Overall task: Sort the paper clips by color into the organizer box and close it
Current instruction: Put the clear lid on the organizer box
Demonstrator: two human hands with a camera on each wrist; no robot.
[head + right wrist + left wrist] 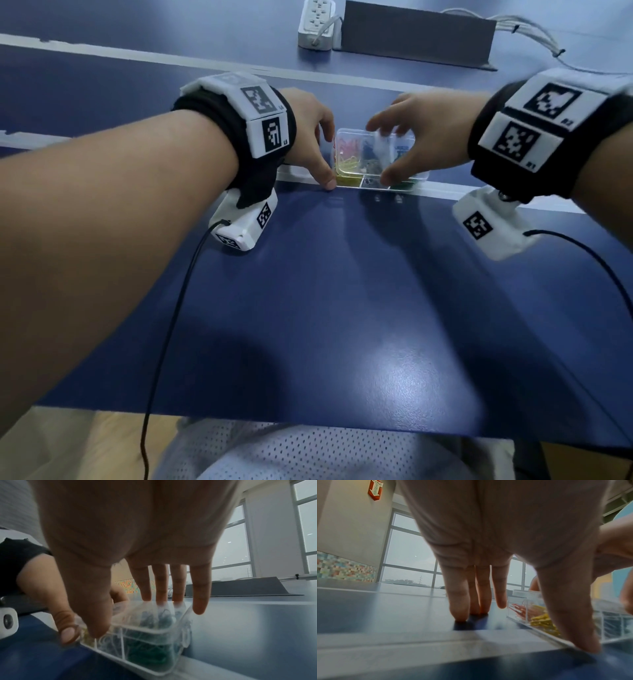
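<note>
A clear organizer box (pixel 373 183) sits on the blue table at a white seam, with pink, yellow (pixel 542 623), dark and green paper clips (pixel 149 654) in separate compartments. Its clear lid (pixel 154 616) is tilted low over the base, a small gap showing at the front. My right hand (pixel 382 150) arches over the lid, its thumb (pixel 97 628) on the front edge and its fingers (pixel 161 588) at the far edge. My left hand (pixel 329 159) is beside the box's left end, straight fingers (pixel 458 608) on the table and thumb (pixel 583 635) against the near left corner.
A white power strip (pixel 317 24), a dark grey block (pixel 416 34) and a bundle of cables (pixel 534 31) lie at the back of the table. A white seam strip (pixel 445 190) runs under the box. The table's front edge (pixel 308 416) is close to my body.
</note>
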